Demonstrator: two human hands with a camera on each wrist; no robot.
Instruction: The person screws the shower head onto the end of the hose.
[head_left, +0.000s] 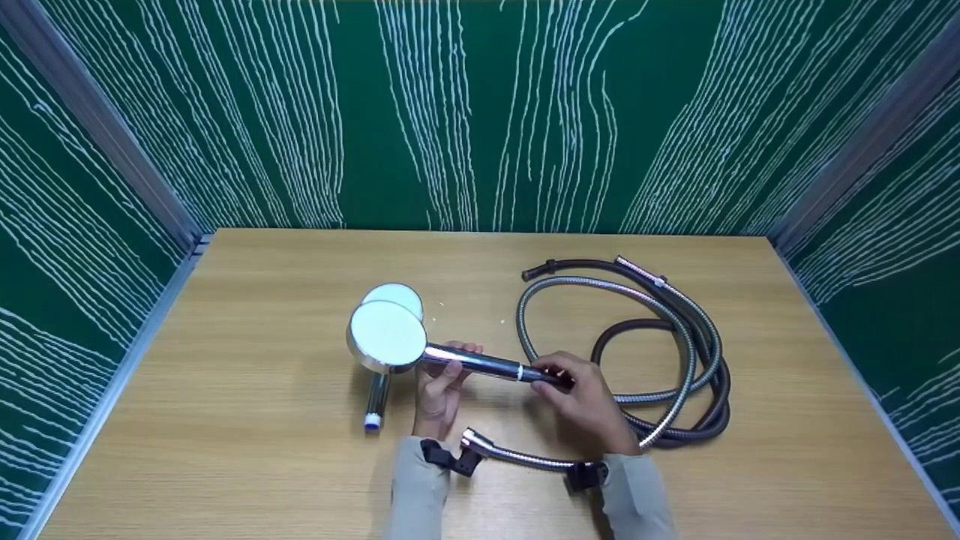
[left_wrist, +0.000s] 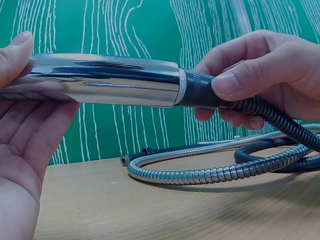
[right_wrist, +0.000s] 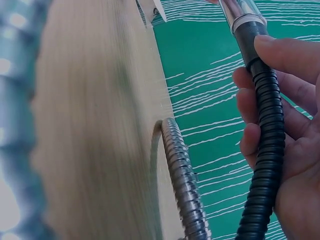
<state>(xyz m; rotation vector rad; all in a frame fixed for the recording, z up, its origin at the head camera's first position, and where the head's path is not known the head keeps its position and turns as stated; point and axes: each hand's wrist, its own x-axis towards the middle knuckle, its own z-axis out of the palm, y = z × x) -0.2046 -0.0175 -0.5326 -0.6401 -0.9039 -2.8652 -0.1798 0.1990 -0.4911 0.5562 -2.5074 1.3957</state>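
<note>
A chrome shower head (head_left: pixel 388 332) with a white round face is held above the table by my left hand (head_left: pixel 437 396). The thumb lies on the near side of its handle (left_wrist: pixel 120 82), the fingers beneath and behind. My right hand (head_left: pixel 589 401) pinches the black end fitting (left_wrist: pixel 199 90) of a black shower hose (right_wrist: pixel 266 145) between thumb and fingers. That fitting meets the white ring at the handle's end; how far it is screwed on, I cannot tell. In the right wrist view the ribbed hose runs down past the curled fingers.
A second shower head (head_left: pixel 377 401) lies partly hidden behind the held one. A silver shower hose (head_left: pixel 559 281) loops over the black one at the right; its conical end (head_left: pixel 480 444) lies near my wrists. Green patterned walls (head_left: pixel 480 112) border the wooden table (head_left: pixel 225 450).
</note>
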